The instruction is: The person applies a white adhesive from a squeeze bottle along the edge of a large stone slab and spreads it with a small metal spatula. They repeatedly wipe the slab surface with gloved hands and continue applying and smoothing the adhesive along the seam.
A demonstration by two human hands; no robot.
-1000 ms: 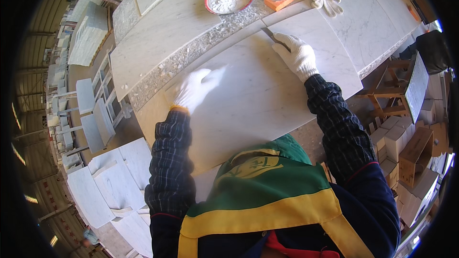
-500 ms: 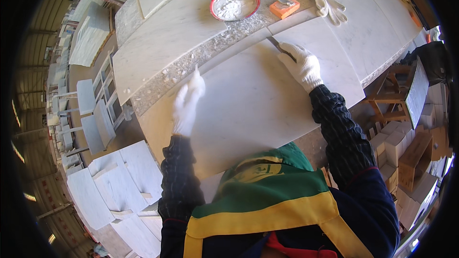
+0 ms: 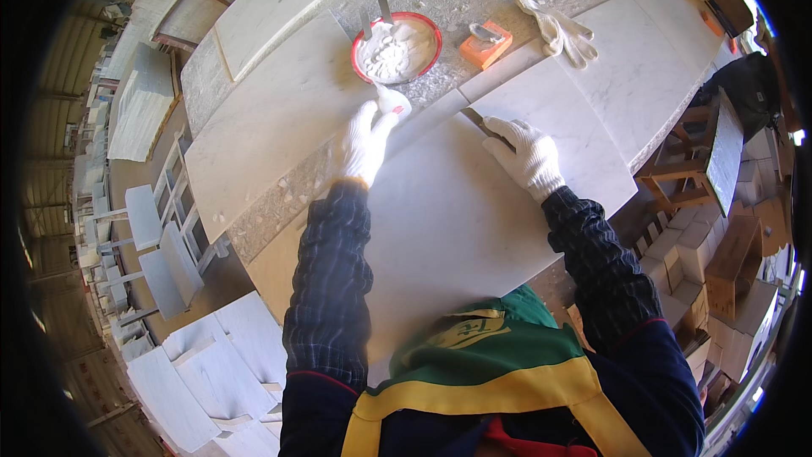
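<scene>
We see a bright, pale slab (image 3: 457, 211) dimming toward black corners.
White glare washes out the left hand (image 3: 364, 144) by the slab's far edge; soft shadow lies beside the right hand (image 3: 524, 155) and greys the near edge. The left sleeve (image 3: 328, 279) looks hazy to us, and straight lines bow toward the rim.

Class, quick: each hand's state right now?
White-gloved left hand: holding a small rounded white object, red-marked.
White-gloved right hand: closed on a flat grey metal blade.
</scene>
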